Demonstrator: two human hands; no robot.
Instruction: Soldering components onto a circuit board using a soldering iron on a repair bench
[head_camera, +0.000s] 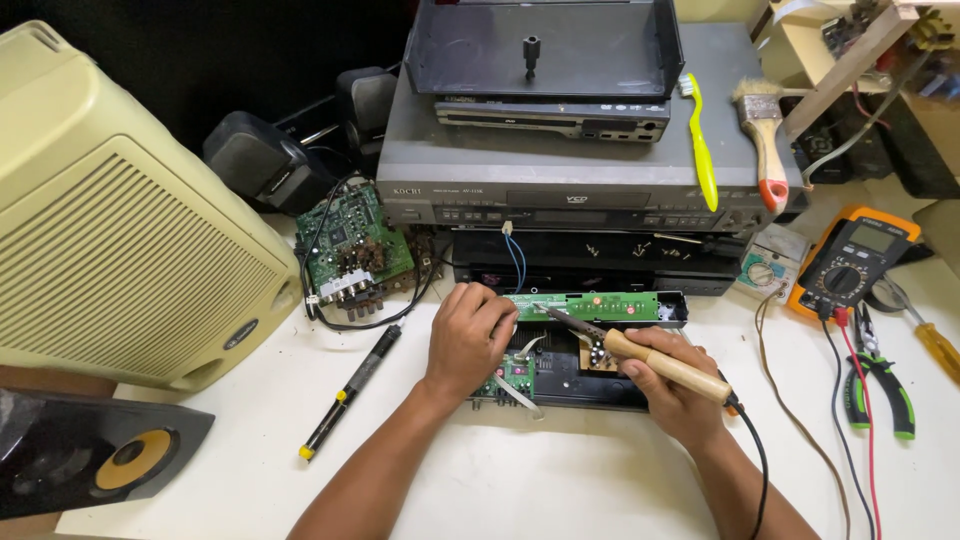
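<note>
My right hand (672, 392) grips a soldering iron with a wooden handle (665, 363), its metal tip pointing left toward a long green circuit board (600, 305). That board stands along the far edge of an opened black device chassis (580, 385) on the white table. My left hand (468, 335) rests on the chassis's left end, fingers curled over the board's left edge. A small green board (518, 376) lies inside the chassis just below my left hand. The iron's black cord (752, 450) trails off toward me.
Stacked grey disc players (560, 190) sit behind the chassis, with a yellow toothbrush (700, 140) and a paintbrush (765, 140) on top. An orange multimeter (850, 262), green-handled pliers (885, 390), a loose circuit board (350, 250), a black pen-like tool (350, 392) and a beige speaker (110, 210) surround the work.
</note>
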